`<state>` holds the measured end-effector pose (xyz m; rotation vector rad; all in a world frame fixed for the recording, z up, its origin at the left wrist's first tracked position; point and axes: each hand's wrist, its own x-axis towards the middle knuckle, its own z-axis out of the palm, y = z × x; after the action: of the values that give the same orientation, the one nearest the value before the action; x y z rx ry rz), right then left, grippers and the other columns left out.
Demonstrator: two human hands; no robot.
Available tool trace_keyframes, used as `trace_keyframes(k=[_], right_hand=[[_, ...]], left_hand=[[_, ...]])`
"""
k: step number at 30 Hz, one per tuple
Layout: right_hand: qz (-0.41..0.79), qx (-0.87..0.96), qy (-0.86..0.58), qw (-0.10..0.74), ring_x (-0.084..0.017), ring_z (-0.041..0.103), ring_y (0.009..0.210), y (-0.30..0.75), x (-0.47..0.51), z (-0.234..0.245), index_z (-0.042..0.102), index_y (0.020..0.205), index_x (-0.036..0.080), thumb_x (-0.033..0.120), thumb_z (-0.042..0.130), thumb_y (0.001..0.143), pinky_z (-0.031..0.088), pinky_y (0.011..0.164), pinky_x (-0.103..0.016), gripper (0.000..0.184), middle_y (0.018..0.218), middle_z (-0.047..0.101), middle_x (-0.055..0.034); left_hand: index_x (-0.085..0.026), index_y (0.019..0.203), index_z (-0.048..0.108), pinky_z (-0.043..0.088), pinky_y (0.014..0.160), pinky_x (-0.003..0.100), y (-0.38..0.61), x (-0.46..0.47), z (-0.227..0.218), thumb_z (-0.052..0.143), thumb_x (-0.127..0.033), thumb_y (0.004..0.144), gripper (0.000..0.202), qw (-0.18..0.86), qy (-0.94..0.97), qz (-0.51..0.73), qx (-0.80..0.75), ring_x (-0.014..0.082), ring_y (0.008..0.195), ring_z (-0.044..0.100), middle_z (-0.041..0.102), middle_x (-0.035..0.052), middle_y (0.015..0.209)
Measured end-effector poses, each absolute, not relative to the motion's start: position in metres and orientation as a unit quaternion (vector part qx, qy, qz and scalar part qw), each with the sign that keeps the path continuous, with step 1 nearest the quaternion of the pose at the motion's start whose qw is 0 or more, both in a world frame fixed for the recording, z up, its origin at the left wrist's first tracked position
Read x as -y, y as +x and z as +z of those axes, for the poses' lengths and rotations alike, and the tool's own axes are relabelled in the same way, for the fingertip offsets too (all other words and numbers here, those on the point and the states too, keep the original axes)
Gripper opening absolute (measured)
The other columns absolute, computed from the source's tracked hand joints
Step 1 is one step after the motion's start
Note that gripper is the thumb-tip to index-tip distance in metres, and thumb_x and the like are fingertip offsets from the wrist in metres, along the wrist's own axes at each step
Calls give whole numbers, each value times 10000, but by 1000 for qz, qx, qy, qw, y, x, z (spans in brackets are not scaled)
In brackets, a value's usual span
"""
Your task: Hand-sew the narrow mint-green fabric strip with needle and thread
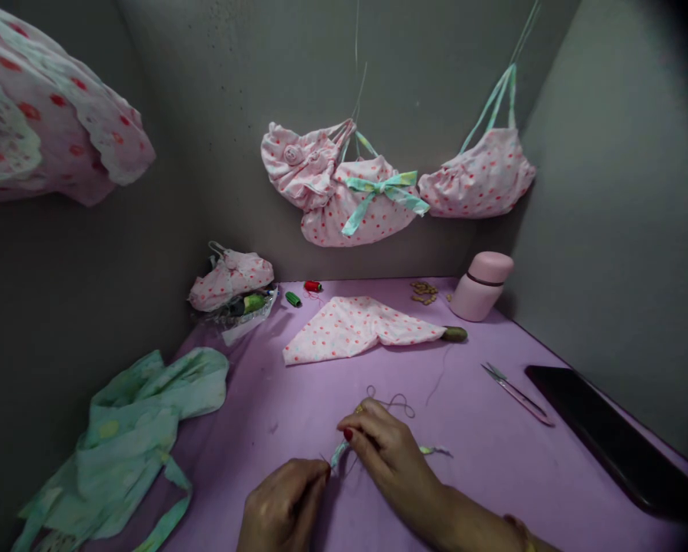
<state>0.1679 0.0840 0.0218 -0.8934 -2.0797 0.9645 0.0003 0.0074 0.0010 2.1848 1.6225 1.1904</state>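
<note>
Low in the head view, a narrow mint fabric strip (338,452) stretches between my two hands. My left hand (283,502) is closed, its thumb and finger pinching the strip's near end. A thin, needle-like sliver (324,458) sticks up at those fingertips. My right hand (395,460) grips the strip farther along, thumb against fingers. Past this hand the strip's other end (434,451) lies on the table. Loose dark thread (400,404) curls just beyond my right fingers. A polka-dot pink cloth piece (355,330) lies farther back, a dark green object (454,334) at its right tip.
On the purple table (252,429) lie pink-handled snips (519,397), a black phone-like slab (602,437) and a pink flask (482,287). Green (293,299) and red thread spools (312,286) sit behind. Mint cloth (126,452) lies left. Dotted pink sewn pieces (482,176) hang above.
</note>
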Motion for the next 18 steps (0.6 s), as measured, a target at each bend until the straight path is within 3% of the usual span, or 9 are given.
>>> trace_keyframes(k=[4,8,14,18], right_hand=[[377,820,-333,275,-135,517,699,166,-84,23,642,738,161,246,437,921,397,641,-248,288,743,504,-20],[451,786,-335,258,-125,534,702,162,-84,18,658,735,161,185,526,847,403,637,-230,175,740,534,-7],[569,708,-335,252,-115,514,658,161,-86,20,601,663,158,119,579,737,392,597,-210,87,690,537,15],[563,679,-336,330,-108,477,619,160,-86,20,555,651,164,233,593,771,375,570,-212,143,661,497,21]], left_hand=[[-179,839,648,559,620,173,3,-10,6,394,-288,964,304,12,758,409,-508,140,627,720,748,38,696],[-173,834,660,575,595,179,7,-13,13,352,-311,976,366,-46,774,422,-469,152,600,729,756,55,667],[-158,802,672,571,519,198,10,-12,14,324,-336,974,427,-15,784,402,-472,158,551,709,730,69,631],[-172,795,655,557,561,191,8,-10,7,368,-304,966,359,28,772,391,-501,149,577,703,726,53,646]])
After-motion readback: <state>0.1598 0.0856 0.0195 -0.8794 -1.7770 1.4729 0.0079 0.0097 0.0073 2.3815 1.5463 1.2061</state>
